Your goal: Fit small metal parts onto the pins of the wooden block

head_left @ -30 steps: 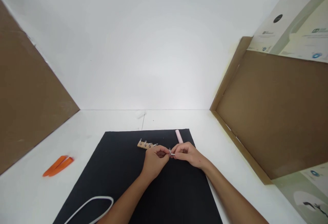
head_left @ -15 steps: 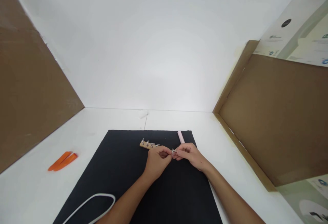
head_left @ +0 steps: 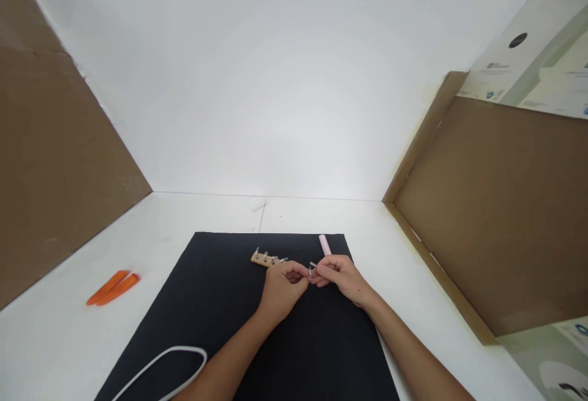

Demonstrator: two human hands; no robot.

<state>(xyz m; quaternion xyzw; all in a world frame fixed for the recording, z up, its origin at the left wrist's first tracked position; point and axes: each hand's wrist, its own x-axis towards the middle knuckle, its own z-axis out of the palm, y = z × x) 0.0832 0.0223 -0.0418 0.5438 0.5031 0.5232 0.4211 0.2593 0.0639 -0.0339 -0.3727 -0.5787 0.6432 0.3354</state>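
Nearest of all, curved across the lower edge of a black mat point(head_left: 321, 352), a thin white loop point(head_left: 174, 349). Just above it, a left hand point(head_left: 281, 291) and a right hand point(head_left: 337, 275), both curled narrow, fingertips meeting and pinched on a small metal pin point(head_left: 311, 272), held over the mat's middle. Just beyond the left hand, a wooden strip point(head_left: 261, 259) set with small metal fittings, lying flat on the mat. Farther right, near the mat's far edge, a pale pink tube point(head_left: 324, 244). Off the mat on a white tabletop point(head_left: 193, 214), two orange pieces point(head_left: 113, 288) side by side. Beyond, a brown cardboard panel point(head_left: 59, 144) on the left, another point(head_left: 487, 217) on the right, with a printed box point(head_left: 519, 64) above it.
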